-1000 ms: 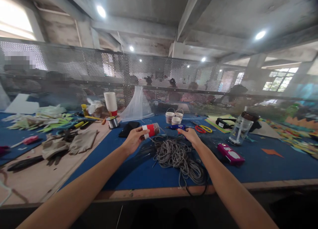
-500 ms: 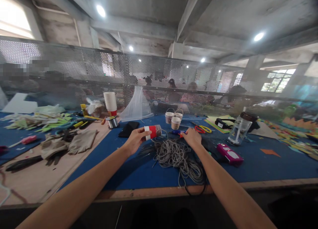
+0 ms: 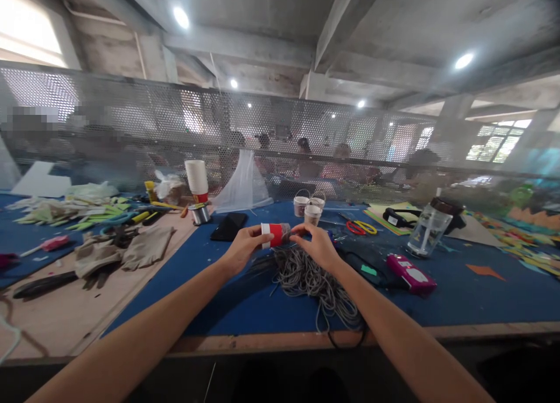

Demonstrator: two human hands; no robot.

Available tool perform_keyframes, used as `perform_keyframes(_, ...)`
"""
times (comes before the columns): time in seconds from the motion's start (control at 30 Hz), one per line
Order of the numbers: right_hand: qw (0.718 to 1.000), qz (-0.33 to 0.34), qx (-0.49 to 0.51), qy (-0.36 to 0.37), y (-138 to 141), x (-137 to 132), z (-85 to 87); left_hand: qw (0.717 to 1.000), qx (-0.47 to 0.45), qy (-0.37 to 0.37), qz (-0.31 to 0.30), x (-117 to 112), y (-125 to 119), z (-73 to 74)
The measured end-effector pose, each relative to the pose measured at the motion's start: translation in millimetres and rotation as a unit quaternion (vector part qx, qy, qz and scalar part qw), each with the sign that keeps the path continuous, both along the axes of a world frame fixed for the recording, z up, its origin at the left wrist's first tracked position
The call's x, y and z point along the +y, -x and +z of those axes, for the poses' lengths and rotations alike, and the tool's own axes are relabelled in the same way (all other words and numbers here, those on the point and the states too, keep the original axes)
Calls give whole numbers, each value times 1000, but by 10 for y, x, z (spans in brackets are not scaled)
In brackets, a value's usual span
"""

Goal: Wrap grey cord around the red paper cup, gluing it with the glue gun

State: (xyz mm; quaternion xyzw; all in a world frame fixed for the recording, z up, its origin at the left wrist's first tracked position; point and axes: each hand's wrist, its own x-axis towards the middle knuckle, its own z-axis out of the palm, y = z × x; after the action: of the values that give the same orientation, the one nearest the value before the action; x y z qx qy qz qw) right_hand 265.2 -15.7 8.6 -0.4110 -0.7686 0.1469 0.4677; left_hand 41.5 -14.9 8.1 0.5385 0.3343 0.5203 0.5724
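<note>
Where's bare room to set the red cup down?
Blue mat is bare between the cord bundle and the brown board, and front right between the pink case and the table edge. Crowded beyond the red cup: small cups, scissors, bottle.

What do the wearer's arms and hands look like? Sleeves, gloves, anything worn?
Left hand and right hand: bare, with no gloves, rings or markings visible. Left forearm and right forearm: bare down to the frame edge, with no sleeves, watch, bands or cables in view.
</note>
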Motion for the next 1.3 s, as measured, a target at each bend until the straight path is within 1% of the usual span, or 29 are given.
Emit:
perform_keyframes(0.13, 999, -7, -13, -49, -18, 4, 23, 1000, 19, -10, -9, 0, 3, -18)
perform_keyframes(0.27, 995, -9, -26, -91, -15, -9, 31, 1000, 26, -11, -11, -24, -9, -1)
perform_keyframes(0.4, 992, -23, -34, -118, 7, -42, 43, 999, 41, -4, -5, -30, -18, -4)
perform_keyframes(0.6, 990, -39, -44, -128, 26, -53, 49, 997, 63, -36, -18, -2, -17, -56)
perform_keyframes(1.0, 986, -53, -52, -149, 66, -55, 55, 995, 85, -59, -9, -51, -52, 3)
perform_keyframes(1.3, 984, -61, -62, -159, 73, -48, 61, 993, 95, -67, -21, -59, -50, 17)
